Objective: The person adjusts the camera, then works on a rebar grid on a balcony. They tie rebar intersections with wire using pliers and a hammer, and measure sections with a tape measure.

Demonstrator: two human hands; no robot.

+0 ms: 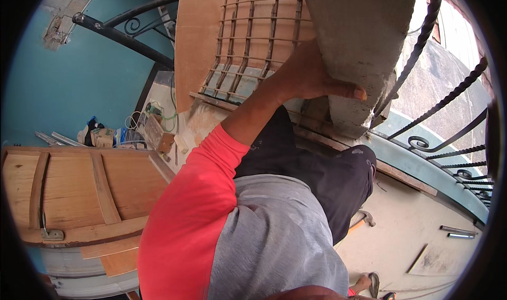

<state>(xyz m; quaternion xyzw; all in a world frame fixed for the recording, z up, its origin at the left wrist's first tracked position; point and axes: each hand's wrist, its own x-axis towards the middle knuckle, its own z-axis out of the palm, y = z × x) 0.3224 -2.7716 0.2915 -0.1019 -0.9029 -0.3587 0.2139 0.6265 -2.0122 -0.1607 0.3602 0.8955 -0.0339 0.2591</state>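
Observation:
My left hand (311, 78) reaches up at the end of a red-sleeved arm and grips the edge of a rough grey concrete column (359, 41). The thumb lies across the column's near face and the fingers are hidden behind it. Just left of the hand is a grid of rusty steel bars (248, 41) standing against a plywood sheet (195, 41). My right hand is not in view. My grey shirt and dark trousers fill the lower middle.
A black twisted-iron railing (443, 105) curves along the right. A hammer (363, 219) lies on the pale floor by my leg. A wooden framed panel (79, 189) lies at the left. Bags, cables and a small box (153, 131) clutter the floor by the teal wall.

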